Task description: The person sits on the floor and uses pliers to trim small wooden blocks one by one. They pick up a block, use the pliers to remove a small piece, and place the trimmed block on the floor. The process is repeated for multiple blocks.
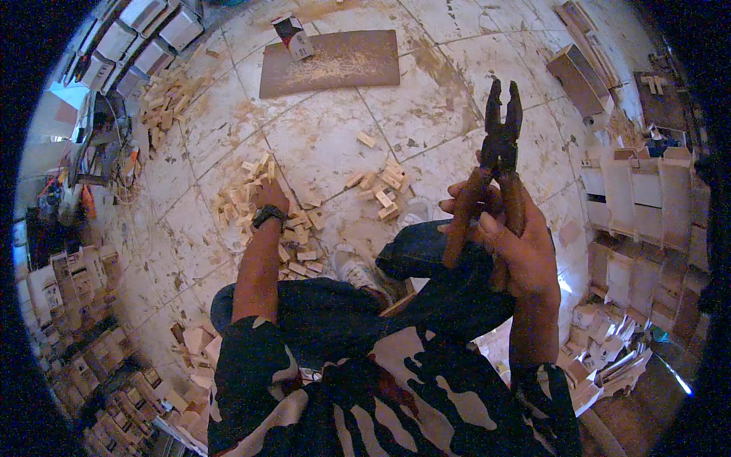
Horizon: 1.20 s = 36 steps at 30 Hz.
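My right hand (518, 236) grips a pair of dark, rusty pliers (500, 145) by its brown handles, above my right knee. The pliers' jaws point up and away from me and stand apart, with nothing between them. On the floor to the left, my left hand (270, 196) reaches down into a loose pile of small pale wooden blocks (301, 228). Its fingers look curled in among the blocks, and I cannot make out what they hold. A dark watch (268, 216) is on that wrist.
A smaller heap of wooden blocks (384, 190) lies before my right knee, with a single block (366, 139) beyond. Farther off, a small box (294, 38) stands on a brown board (335, 65). Another block pile (164, 107) lies far left. Stacked cartons (636, 190) line the right.
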Each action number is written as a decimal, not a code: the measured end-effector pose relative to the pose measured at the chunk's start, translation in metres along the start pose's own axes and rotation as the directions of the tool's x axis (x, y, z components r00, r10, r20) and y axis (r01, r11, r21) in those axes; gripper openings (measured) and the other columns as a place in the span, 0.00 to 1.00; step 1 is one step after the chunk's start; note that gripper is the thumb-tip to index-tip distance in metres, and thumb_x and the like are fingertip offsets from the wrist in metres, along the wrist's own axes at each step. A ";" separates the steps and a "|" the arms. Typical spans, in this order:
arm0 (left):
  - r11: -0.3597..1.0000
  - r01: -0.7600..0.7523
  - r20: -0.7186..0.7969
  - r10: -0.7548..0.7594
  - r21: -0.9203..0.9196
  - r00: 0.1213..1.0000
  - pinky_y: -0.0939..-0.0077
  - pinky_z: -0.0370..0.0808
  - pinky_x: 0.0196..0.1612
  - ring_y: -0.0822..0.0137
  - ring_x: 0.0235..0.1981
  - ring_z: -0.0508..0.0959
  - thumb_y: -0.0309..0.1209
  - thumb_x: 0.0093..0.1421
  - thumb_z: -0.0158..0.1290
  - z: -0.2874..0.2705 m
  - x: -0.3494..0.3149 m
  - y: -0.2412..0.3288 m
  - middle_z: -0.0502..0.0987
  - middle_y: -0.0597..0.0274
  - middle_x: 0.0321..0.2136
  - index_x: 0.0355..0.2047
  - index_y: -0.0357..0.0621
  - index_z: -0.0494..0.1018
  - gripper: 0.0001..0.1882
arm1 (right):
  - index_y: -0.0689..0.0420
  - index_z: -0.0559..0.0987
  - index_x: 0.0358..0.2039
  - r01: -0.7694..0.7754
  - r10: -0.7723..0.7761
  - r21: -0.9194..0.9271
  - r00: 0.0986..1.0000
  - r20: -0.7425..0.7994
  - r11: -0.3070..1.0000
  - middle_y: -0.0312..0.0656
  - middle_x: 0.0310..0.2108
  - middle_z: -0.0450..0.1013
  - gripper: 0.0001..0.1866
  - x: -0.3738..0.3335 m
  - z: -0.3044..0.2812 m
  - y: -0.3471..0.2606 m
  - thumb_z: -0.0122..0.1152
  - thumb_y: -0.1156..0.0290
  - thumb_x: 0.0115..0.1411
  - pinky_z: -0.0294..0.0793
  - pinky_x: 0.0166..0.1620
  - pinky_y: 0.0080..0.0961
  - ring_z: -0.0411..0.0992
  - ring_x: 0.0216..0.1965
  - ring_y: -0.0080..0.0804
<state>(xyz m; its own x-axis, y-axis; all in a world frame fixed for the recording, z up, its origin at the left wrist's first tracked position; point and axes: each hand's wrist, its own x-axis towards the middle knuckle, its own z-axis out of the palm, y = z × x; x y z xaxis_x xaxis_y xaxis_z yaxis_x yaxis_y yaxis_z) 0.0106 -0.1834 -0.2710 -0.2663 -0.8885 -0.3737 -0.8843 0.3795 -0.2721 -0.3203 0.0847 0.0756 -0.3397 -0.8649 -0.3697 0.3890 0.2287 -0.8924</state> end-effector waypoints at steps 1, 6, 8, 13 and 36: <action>1.000 -0.022 0.042 0.021 0.023 0.999 0.58 0.69 0.51 0.49 0.51 0.70 0.35 0.56 0.49 -0.004 0.003 -0.004 0.61 0.49 0.56 0.50 0.44 0.66 0.21 | 0.63 0.58 0.58 0.000 0.000 0.005 1.000 -0.010 1.000 0.55 0.50 0.66 0.35 0.001 0.002 0.000 0.61 0.65 0.54 0.74 0.49 0.43 0.69 0.50 0.48; 0.972 0.010 0.131 0.022 -0.233 0.991 0.57 0.72 0.49 0.46 0.48 0.71 0.34 0.60 0.44 -0.009 0.015 -0.007 0.59 0.43 0.56 0.49 0.40 0.67 0.18 | 0.62 0.57 0.59 -0.038 0.038 0.019 0.998 -0.046 0.999 0.55 0.50 0.66 0.35 0.004 0.008 0.000 0.60 0.66 0.54 0.74 0.49 0.44 0.69 0.50 0.49; 0.977 -0.195 0.014 0.197 -0.081 0.980 0.57 0.71 0.50 0.44 0.47 0.72 0.34 0.62 0.41 -0.003 0.020 -0.011 0.58 0.40 0.57 0.49 0.41 0.68 0.17 | 0.62 0.57 0.59 -0.036 0.038 0.023 0.998 -0.055 0.999 0.55 0.49 0.66 0.35 0.004 0.009 0.001 0.60 0.67 0.54 0.74 0.48 0.44 0.69 0.49 0.49; 0.954 -0.174 0.098 0.203 -0.242 0.974 0.48 0.68 0.53 0.44 0.54 0.67 0.26 0.54 0.46 -0.001 0.044 -0.036 0.54 0.46 0.61 0.54 0.54 0.66 0.25 | 0.62 0.62 0.54 -0.033 0.032 -0.014 0.998 -0.059 0.999 0.51 0.48 0.68 0.32 0.006 0.011 -0.001 0.64 0.64 0.53 0.74 0.48 0.39 0.70 0.48 0.44; 0.929 -0.262 -0.002 0.271 -0.260 0.963 0.58 0.73 0.45 0.45 0.42 0.73 0.31 0.51 0.53 -0.029 0.050 -0.060 0.71 0.42 0.43 0.43 0.42 0.70 0.18 | 0.63 0.63 0.54 -0.022 0.020 -0.063 0.999 -0.029 0.998 0.50 0.47 0.68 0.29 0.007 0.006 0.001 0.61 0.66 0.55 0.74 0.47 0.34 0.70 0.47 0.40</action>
<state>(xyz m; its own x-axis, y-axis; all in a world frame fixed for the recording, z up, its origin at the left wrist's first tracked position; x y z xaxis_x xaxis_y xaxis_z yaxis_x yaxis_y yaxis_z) 0.0394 -0.2574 -0.2479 -0.4969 -0.7530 -0.4314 -0.8516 0.5188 0.0753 -0.3172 0.0764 0.0738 -0.3566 -0.8466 -0.3950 0.3415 0.2754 -0.8986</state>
